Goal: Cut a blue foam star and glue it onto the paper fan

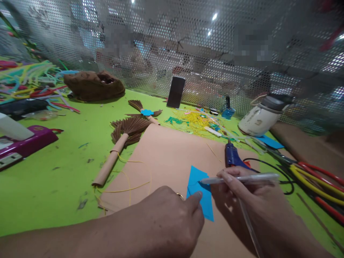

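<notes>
While right hand (255, 191) grips a pen (254, 178), blue paper (206, 201) at its tip, partly under curled left hand (174, 216)

Gold ring (180, 196) on left hand (172, 216)

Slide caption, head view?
Right hand holds slim clear plastic pen to small blue paper piece partly under left hand, atop flat tan paper sheet.

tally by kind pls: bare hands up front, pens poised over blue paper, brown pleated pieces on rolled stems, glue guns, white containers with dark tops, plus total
Bare hands: 2 (left hand, right hand)
Clear-barrelled pen poised over bright blue paper: 1
Brown pleated-paper pieces on rolled stems: 2 (nearer one, farther one)
Dark blue glue gun: 1
White container with dark top: 1
Total: 7
</notes>
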Action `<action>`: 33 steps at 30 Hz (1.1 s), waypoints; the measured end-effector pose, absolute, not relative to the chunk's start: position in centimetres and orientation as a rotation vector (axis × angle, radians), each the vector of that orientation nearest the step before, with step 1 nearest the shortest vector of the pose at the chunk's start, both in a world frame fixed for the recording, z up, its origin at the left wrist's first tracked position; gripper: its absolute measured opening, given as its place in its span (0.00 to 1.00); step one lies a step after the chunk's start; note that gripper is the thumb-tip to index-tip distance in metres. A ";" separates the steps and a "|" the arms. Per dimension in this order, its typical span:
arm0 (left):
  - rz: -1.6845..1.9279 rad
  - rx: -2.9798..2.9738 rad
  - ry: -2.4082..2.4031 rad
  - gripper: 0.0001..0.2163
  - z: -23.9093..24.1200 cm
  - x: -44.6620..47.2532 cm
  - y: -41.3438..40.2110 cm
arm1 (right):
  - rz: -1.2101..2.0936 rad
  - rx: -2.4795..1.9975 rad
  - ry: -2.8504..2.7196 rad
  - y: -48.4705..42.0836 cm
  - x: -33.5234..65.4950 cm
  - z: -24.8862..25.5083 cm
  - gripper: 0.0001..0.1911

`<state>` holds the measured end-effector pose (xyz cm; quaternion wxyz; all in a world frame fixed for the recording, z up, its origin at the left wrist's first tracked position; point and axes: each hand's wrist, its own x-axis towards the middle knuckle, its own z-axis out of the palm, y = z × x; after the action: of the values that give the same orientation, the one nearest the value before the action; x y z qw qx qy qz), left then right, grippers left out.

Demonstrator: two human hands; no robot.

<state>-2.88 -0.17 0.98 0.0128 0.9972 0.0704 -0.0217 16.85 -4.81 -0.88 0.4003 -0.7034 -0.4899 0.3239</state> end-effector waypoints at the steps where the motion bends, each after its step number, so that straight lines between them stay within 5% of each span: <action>1: -0.066 3.106 0.221 0.04 1.0 -2.9 -0.2 | 0.830 -1.775 -1.226 -4.8 16.8 -0.9 0.14; 33: -0.123 3.112 0.278 0.06 0.8 -2.7 -0.5 | 0.777 -1.829 -1.235 -5.5 17.2 -0.7 0.15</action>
<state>-2.70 -0.45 0.83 0.0076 0.9952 0.0889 -0.0393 17.19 -5.50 -0.75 0.3904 -0.7197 -0.4860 0.3056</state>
